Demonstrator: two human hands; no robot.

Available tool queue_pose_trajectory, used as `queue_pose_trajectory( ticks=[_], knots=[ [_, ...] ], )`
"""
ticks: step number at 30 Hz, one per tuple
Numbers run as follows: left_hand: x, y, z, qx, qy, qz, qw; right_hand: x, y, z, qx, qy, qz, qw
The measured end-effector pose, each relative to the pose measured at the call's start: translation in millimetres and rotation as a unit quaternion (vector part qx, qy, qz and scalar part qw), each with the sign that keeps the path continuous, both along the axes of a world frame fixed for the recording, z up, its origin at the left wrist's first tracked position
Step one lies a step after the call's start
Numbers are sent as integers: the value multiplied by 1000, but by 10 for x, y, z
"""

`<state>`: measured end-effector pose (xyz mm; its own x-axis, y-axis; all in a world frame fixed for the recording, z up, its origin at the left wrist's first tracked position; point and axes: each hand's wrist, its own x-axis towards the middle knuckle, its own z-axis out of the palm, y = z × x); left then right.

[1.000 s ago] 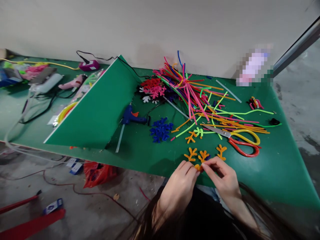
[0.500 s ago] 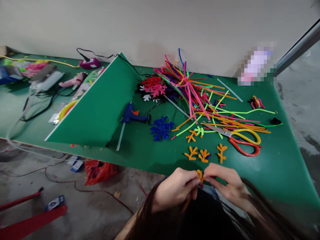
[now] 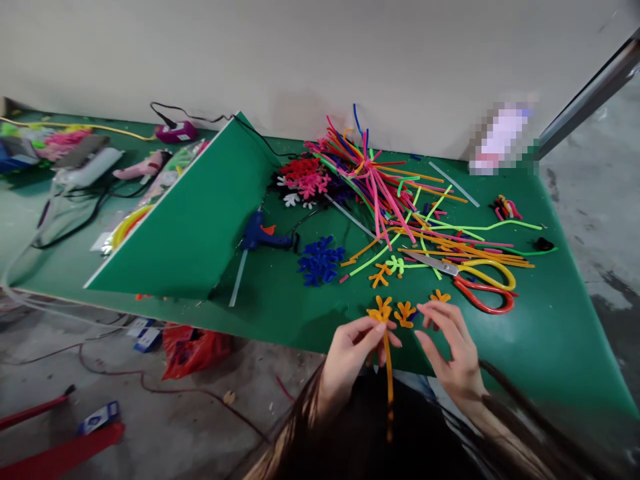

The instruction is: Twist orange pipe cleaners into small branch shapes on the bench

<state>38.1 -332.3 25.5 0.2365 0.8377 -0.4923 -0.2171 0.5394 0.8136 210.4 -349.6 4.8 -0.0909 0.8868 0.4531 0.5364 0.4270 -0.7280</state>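
Dim, soft light; pale sheen on left tabletop [image 3: 23, 213]; pixelated patch [image 3: 501, 139] upper right.

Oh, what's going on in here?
A person is working with pipe cleaners at a green table. The left hand pinches an orange pipe cleaner, its long end hanging down. The right hand is beside it, fingers parted. Small orange branched pieces lie just beyond the hands, with scissors to their right and a blue glue gun farther left.
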Motion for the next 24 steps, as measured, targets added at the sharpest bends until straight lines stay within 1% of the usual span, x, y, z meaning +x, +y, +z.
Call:
queue_pose_trajectory(
  ticks=[1,2,4,6,8,10,12,14,16,18,21,24],
  knots=[
    [-1,21,9,21,31,32,999,-52,-18,-12,-31,11,-9,999],
    [5,29,14,36,50,53,997,-111,-46,-23,-59,20,-2,998],
    [32,19,15,50,64,70,994,-233,-109,-44,-105,27,14,994],
    [65,-7,15,52,57,71,994,-325,-152,-64,-133,40,10,990],
    [77,-21,23,57,48,60,995,-360,-159,-75,-163,66,-3,984],
    [57,-13,43,84,56,34,994,-340,-139,-73,-218,95,-2,971],
    [15,14,70,137,87,-4,987,-297,-115,-65,-280,126,27,951],
    [-29,44,93,195,126,-39,972,-263,-103,-56,-321,158,62,932],
    [-59,66,104,220,149,-60,962,-260,-112,-45,-347,186,85,915],
    [-74,77,103,209,147,-61,965,-288,-139,-37,-376,210,101,897],
    [-70,73,97,182,134,-29,974,-375,-212,-63,-388,256,125,877],
    [-41,50,97,179,159,23,971,-506,-320,-139,-377,337,122,854]
  ],
)
